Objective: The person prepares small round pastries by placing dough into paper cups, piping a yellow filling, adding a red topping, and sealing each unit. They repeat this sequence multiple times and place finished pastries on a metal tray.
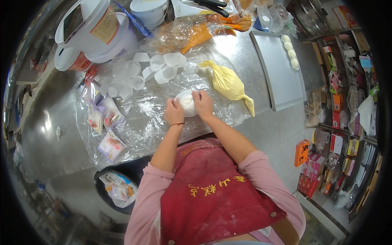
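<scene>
Both hands are at a white round fluted cup [190, 111] over the plastic-covered table in front of me. My left hand [174, 111] grips its left side, thumb and fingers at the rim. On the opposite side my right hand [203, 105] has its fingertips bent in over the rim. Soft white material [184, 99] shows inside; its exact form is hard to make out. To the right of the hands lies a knotted piping bag of pale yellow filling [228, 81]. Several empty fluted cups [165, 73] lie loose beyond my hands.
At right, a metal tray [280, 82] carries several white round pieces [291, 54] along its far edge. White buckets [102, 46], one with a phone [73, 23] on top, stand back left. Small wrapped packets [111, 145] lie left. Below is a bin [99, 183]; shelves [340, 130] line the right.
</scene>
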`<state>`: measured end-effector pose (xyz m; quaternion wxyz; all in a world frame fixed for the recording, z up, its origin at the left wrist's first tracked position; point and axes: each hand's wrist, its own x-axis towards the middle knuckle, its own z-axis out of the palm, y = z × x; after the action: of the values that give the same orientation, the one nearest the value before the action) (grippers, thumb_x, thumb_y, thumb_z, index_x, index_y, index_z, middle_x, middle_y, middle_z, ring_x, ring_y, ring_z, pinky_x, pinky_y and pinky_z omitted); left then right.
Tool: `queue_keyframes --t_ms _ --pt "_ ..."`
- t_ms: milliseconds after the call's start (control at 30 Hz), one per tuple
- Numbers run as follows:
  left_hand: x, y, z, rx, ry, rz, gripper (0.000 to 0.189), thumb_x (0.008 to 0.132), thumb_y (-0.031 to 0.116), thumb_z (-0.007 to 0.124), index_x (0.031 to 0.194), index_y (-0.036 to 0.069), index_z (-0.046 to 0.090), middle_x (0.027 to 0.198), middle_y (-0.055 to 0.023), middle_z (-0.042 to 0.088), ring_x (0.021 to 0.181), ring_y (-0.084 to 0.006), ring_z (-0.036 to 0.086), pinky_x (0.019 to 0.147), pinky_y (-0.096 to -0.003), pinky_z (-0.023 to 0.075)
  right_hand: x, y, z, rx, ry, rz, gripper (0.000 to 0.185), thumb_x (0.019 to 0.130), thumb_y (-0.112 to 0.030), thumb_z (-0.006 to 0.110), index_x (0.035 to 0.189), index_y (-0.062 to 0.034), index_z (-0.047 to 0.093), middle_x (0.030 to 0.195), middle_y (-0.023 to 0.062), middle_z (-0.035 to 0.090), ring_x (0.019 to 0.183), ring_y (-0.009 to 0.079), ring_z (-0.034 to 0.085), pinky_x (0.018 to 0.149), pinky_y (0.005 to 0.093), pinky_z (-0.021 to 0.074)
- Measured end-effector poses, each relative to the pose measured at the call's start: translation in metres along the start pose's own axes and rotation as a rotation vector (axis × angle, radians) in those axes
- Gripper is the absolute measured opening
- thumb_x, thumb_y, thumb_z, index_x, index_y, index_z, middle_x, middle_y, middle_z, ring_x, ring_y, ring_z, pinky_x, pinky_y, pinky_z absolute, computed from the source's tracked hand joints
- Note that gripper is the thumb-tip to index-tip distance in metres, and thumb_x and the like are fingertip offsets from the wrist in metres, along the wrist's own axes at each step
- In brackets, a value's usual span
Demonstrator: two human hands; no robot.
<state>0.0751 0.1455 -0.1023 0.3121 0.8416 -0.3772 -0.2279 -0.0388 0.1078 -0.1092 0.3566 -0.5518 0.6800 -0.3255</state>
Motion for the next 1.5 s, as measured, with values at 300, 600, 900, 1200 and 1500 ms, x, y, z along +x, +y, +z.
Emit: queue_keyframes --t_ms 300,600,900,1200,1500 --pt "-0.004 0.029 0.025 0.017 -0.054 0.557 0.029 0.086 0.021 0.047 0.1 0.001 0.063 0.099 -0.0165 0.062 0.099 -0.0315 0.055 0.089 -0.0433 0.0387 -0.007 0.009 0.005 -0.044 -0.088 0.004 0.039 0.092 -0.039 0.042 0.084 -0.0031 0.055 0.08 0.0254 0.058 0.077 0.045 0.056 0.065 0.0484 0.0436" --pt "0.01 -0.008 0.012 -1.241 -0.378 -0.329 0.034 0.094 0.029 0.041 0.107 0.002 0.059 0.111 -0.0125 0.059 0.103 -0.0255 0.054 0.093 -0.0388 0.0404 -0.036 -0.035 -0.018 0.834 -0.608 0.543 0.045 0.088 -0.039 0.052 0.117 -0.0045 0.055 0.104 0.0156 0.059 0.094 0.0324 0.058 0.084 0.0379 0.0452" --pt "-0.015 0.015 -0.052 -1.719 -0.472 -0.398 0.042 0.097 0.035 0.034 0.122 0.004 0.048 0.127 -0.0101 0.048 0.124 -0.0235 0.038 0.107 -0.0387 0.0285 -0.069 -0.103 -0.046 0.022 -0.494 -0.355 0.063 0.072 -0.029 0.072 0.126 -0.0064 0.049 0.114 0.018 0.054 0.101 0.0355 0.055 0.087 0.0385 0.045" --pt "0.007 -0.035 -0.056 -1.85 -0.461 -0.512 0.039 0.096 0.028 0.035 0.124 0.001 0.045 0.128 -0.013 0.048 0.121 -0.0278 0.044 0.105 -0.0407 0.0327 -0.069 -0.096 -0.011 0.091 -0.428 -0.223 0.06 0.072 -0.04 0.07 0.115 -0.0015 0.053 0.105 0.0197 0.059 0.092 0.0301 0.06 0.081 0.0373 0.0477" --pt "0.015 -0.02 -0.077 -2.167 -0.659 -0.217 0.035 0.093 0.023 0.042 0.12 0.003 0.051 0.131 -0.0143 0.048 0.128 -0.0269 0.038 0.104 -0.0446 0.0332 -0.019 -0.043 -0.03 0.629 -0.364 0.294 0.039 0.089 -0.026 0.059 0.117 -0.0005 0.052 0.109 0.0053 0.057 0.088 0.0117 0.056 0.073 0.026 0.0483"
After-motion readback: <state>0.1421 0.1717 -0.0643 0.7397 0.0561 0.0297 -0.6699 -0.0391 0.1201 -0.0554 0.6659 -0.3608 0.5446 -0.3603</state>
